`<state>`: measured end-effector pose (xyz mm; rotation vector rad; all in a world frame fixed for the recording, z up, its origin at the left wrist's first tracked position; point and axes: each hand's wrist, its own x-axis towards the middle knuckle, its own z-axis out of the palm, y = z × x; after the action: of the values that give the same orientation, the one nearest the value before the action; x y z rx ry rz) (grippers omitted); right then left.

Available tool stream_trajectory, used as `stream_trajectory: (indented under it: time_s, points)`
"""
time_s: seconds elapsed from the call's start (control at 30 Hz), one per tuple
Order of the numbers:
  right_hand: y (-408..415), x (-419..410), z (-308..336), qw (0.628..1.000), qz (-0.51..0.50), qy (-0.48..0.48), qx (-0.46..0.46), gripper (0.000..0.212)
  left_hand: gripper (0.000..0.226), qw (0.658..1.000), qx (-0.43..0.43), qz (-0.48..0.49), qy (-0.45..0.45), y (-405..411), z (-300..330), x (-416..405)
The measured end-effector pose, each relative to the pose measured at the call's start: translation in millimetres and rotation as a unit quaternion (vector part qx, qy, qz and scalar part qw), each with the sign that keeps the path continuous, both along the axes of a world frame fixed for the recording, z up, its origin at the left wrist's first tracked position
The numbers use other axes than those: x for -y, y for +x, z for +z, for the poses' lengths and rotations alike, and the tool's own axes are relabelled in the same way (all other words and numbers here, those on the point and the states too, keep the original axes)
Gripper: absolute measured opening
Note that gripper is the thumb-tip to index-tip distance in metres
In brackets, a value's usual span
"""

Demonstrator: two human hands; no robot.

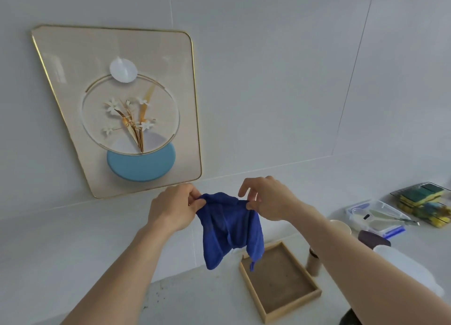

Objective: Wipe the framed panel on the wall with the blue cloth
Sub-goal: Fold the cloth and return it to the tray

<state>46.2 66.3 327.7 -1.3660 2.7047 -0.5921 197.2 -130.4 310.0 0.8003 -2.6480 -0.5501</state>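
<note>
1. Pale speckled bench [195, 298] runs under my forearms, meeting a wall of large grey-white tiles [280, 80].
2. Nearest me on the bench, to the right, sits a shallow wooden tray [258, 298] with a brown floor, lying flat.
3. Above the bench I hold the blue cloth [229, 229] up between both hands; it hangs crumpled, its lowest corner dangling over the tray's far edge.
4. My left hand [170, 207] is pinched closed on the cloth's upper left edge, thumb and fingers together.
5. My right hand [266, 197] pinches the upper right edge with thumb and forefinger, the other fingers lifted loosely.
6. Further right on the bench lie a clear plastic box [375, 217] and a wire rack of yellow-green sponges [424, 202].
7. Beyond my hands, the framed panel [73, 56] hangs on the wall, gold-edged, with a flower picture; the cloth is not touching it.
</note>
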Motion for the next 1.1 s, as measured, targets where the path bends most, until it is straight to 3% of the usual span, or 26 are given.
stream_trajectory:
  time_s: [0.5, 0.8, 1.1]
  points:
    - [-105, -64, -97, 0.996, -0.057, -0.011, 0.074, 0.026, 0.006, 0.996, 0.034, 0.014, 0.083, -118, -79, -81]
    - [-144, -76, -179, 0.986, -0.082, 0.003, 0.146, 0.023, 0.009, 0.989, 0.081, 0.033, 0.117, -165, -159, -104]
    - [-150, -84, -280, 0.990, -0.062, 0.015, 0.122, 0.023, 0.014, 0.981, 0.146, 0.049, 0.116, -185, -250, -118]
